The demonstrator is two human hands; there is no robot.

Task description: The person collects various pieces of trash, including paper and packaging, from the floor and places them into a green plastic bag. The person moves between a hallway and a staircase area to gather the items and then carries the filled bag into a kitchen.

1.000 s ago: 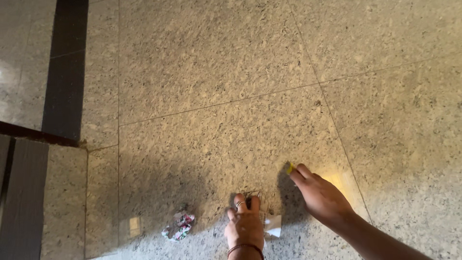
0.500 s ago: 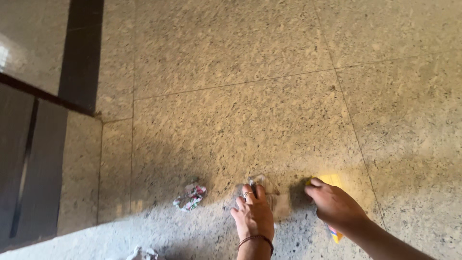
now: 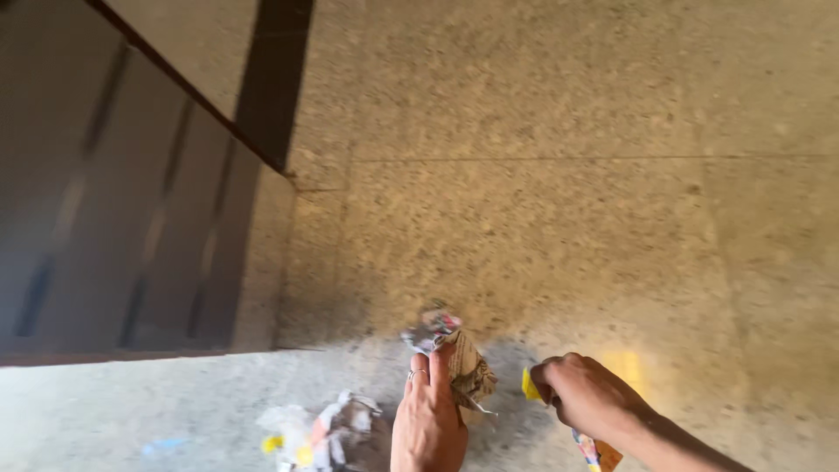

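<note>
My left hand (image 3: pixel 428 415), with a ring on one finger, holds a crumpled wad of printed paper (image 3: pixel 468 367) just above the speckled stone floor (image 3: pixel 542 218). A smaller crumpled wrapper (image 3: pixel 433 322) lies right behind that wad. My right hand (image 3: pixel 587 398) is closed on a small yellow scrap (image 3: pixel 529 385), and a colourful wrapper (image 3: pixel 596 454) hangs below its wrist. The two hands are a short gap apart.
A heap of crumpled wrappers and paper (image 3: pixel 319 433) lies on the floor to the left of my left hand. A dark panelled door or wall (image 3: pixel 114 201) fills the left side, with a dark strip (image 3: pixel 271 79) beside it.
The view has swung left and blurred. My left hand has lifted the crumpled paper off the floor, and my right hand has closed on the yellow scrap and drawn back.
</note>
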